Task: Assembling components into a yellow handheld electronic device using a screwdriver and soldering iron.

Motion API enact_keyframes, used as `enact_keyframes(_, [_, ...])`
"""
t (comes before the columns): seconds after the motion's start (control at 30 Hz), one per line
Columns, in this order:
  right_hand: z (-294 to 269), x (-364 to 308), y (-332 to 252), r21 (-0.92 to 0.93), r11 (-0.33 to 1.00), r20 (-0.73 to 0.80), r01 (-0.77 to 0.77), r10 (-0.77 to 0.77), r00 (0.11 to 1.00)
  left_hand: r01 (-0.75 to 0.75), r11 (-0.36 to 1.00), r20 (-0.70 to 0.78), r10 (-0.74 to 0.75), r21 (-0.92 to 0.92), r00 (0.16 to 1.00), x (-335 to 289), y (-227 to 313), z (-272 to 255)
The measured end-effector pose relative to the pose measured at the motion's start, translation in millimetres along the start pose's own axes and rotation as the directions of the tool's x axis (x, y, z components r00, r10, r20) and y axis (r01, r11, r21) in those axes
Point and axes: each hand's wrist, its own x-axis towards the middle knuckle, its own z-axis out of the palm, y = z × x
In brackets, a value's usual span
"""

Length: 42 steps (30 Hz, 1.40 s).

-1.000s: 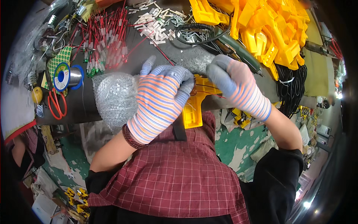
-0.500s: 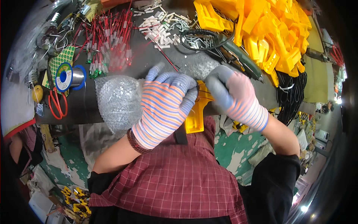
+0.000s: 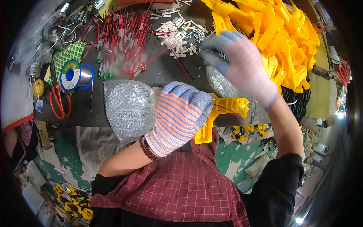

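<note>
Housing (image 3: 231,104), yellow, is jutting right of the closer left hand (image 3: 183,113) pinching its left side, one leg pointing near, one right, while the blurred, loosely spread right hand (image 3: 245,64) is hovering farther off.

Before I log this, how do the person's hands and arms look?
The left hand wears a glove striped orange, blue and white, with bluish fingers, and a dark braided bracelet. The right hand, blurred, looks similarly gloved. Black sleeves end near the elbows.
</note>
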Motion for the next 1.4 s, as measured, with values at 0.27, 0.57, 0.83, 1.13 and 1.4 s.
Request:
enact_keyframes(0.27, [48, 58, 27, -0.225, 0.973, 0.193, 0.045, -0.001, 0.981, 0.062, 0.998, -0.003, -0.062, 0.032, 0.998, 0, 5, 0])
enact_keyframes(0.57, [-20, -26, -19, 0.860, 0.417, 0.101, -0.292, 0.422, 0.901, 0.102, 0.994, 0.079, -0.105, 0.048, 0.991, 6, 3, -5])
enact_keyframes(0.83, [13, -106, -18, 0.920, 0.211, 0.183, -0.329, 0.511, 0.840, 0.152, 0.987, 0.095, -0.147, -0.048, 0.985, 10, 5, -3])
enact_keyframes(1.13, [9, -102, -24, 0.879, 0.172, 0.289, -0.444, 0.550, 0.784, 0.164, 0.986, 0.094, -0.161, -0.024, 0.982, 10, 9, -5])
enact_keyframes(1.4, [9, -100, -22, 0.855, 0.311, 0.227, -0.415, 0.494, 0.839, 0.119, 0.993, 0.048, -0.118, -0.013, 0.992, 8, 3, -2])
